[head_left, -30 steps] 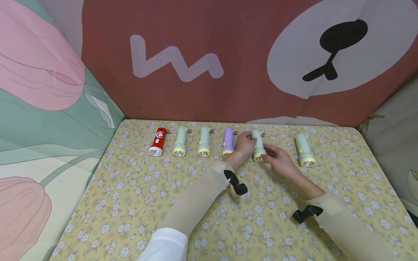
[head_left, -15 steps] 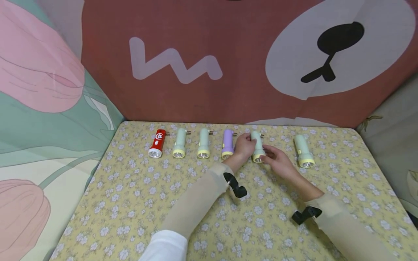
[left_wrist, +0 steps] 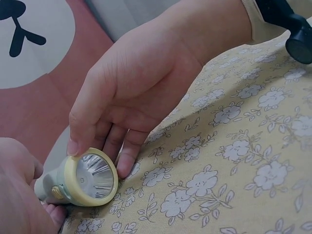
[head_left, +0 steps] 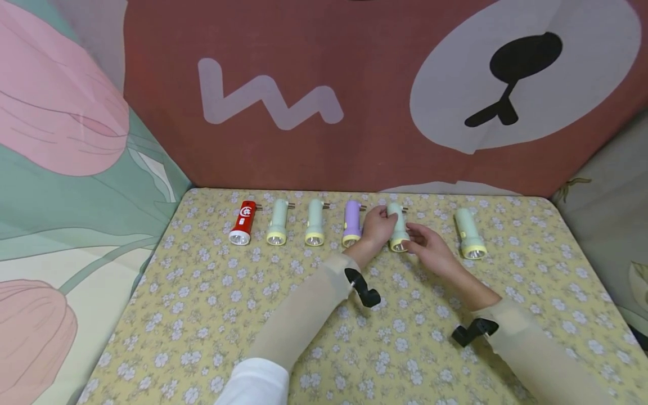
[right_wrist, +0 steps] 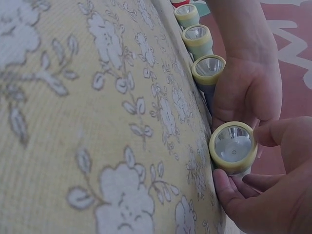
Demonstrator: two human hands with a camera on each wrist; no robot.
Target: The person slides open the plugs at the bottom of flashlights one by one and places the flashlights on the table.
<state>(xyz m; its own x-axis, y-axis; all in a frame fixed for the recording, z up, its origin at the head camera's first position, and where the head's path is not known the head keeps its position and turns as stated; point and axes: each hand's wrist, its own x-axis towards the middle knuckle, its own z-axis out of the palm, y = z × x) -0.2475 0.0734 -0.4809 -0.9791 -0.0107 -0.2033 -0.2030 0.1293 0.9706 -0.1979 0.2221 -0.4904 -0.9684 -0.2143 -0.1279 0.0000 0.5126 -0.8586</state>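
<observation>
A pale green flashlight (head_left: 399,229) with a yellow rim lies on the table, its lens toward me and two plug prongs showing at its back right. My left hand (head_left: 376,230) grips its rear body from the left, the thumb across the top. From the right, my right hand (head_left: 429,247) pinches the head. In the left wrist view, the right thumb (left_wrist: 78,139) touches the yellow rim, with the other fingers along the far side. The lens (right_wrist: 234,146) faces the camera in the right wrist view, between both hands.
Left of my hands, a purple flashlight (head_left: 352,219), two pale green flashlights (head_left: 315,216) and a red flashlight (head_left: 244,219) form a row. Another pale green flashlight (head_left: 468,228) lies to the right, slightly tilted. A flowered cloth (head_left: 304,304) covers the table; a printed curtain (head_left: 304,152) stands behind.
The head view has shifted slightly. Both hands stay on the same flashlight, with hardly any movement.
</observation>
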